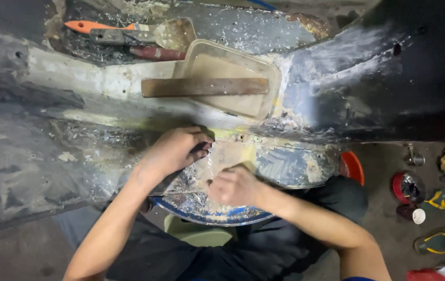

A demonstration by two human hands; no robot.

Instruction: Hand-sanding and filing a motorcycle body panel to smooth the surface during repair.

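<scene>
From the head camera I look straight down on my two hands, working close together at the curved lip of a battered vehicle body panel (285, 161), its paint stripped to bare metal with patches of yellowish filler and a blue rim along the lower edge. My left hand (175, 151) lies knuckles up on the panel, fingers curled down against the metal as if pinching something small; what sits under the fingertips I cannot tell. My right hand (233, 184) is just beside it, lower and to the right, closed into a loose fist with the fingertips pressed on the same scraped patch; whether it grips a tool I cannot make out. The worked spot lies between the two hands, touching both. Above them, well apart, a shallow plastic tray (269, 78) holding beige filler rests on the panel, with a flat wooden stick (204, 87) laid across its rim. Further up and left lie an orange-handled scraper (90, 26) and a putty knife (173, 34) among white dust. An orange bucket (355, 166) peeks out beneath the panel at right, and on the floor nearby sit a red can (407, 187) and a sandal (435, 242).
</scene>
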